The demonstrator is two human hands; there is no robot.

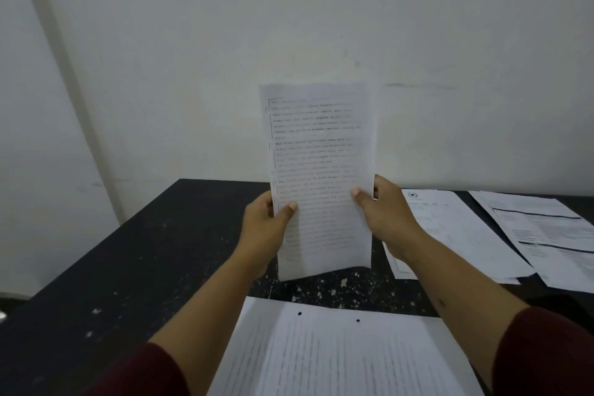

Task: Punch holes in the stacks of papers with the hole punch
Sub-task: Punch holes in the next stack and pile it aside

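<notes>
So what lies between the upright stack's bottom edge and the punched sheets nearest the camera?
Head view: only bare speckled black table separates the held stack from the punched sheets.

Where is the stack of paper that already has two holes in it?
In the head view, the punched stack lies flat on the black table nearest the person, bottom centre between the forearms, below the upright stack held by both hands.

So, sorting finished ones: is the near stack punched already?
Punched: the near stack lies flat on the table with two dark holes along its far edge.

A dark speckled table (pixel 135 267) stands against a plain, dimly lit, scuffed white wall (pixel 289 10).
</notes>
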